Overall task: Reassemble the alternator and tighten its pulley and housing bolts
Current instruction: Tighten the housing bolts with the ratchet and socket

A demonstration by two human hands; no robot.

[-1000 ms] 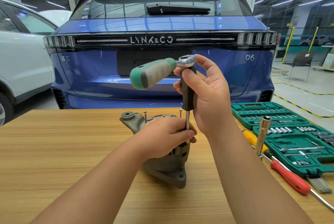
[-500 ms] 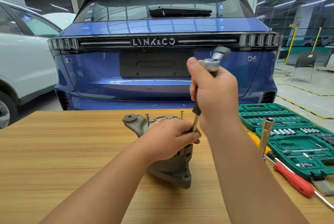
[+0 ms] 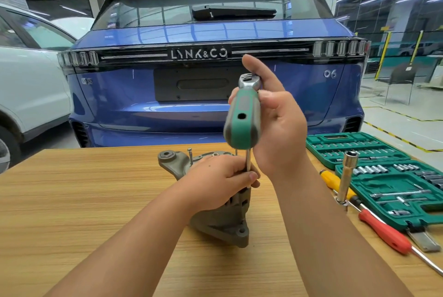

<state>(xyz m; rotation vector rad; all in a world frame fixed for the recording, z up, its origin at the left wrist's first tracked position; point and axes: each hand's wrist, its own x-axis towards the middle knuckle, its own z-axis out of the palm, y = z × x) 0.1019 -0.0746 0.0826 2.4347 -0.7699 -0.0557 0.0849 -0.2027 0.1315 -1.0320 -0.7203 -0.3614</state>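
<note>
A grey alternator (image 3: 223, 222) stands on the wooden table (image 3: 96, 200), with long bolts (image 3: 189, 155) sticking up from its top. My left hand (image 3: 220, 176) grips the housing's top and steadies the thin extension shaft (image 3: 248, 162) that runs down into it. My right hand (image 3: 275, 116) holds the ratchet (image 3: 243, 116) above it by its chrome head, thumb raised. The ratchet's green and grey handle points toward me and hides the upper extension.
An open green socket case (image 3: 374, 155) lies at the right. A chrome socket extension (image 3: 346, 176) stands upright near a yellow-handled (image 3: 332, 180) and a red-handled screwdriver (image 3: 383, 232). A blue car (image 3: 215, 92) is parked just beyond the table's far edge.
The ratchet handle has swung from pointing left, round behind my right hand, to pointing toward me. My left hand has stayed on the alternator.
</note>
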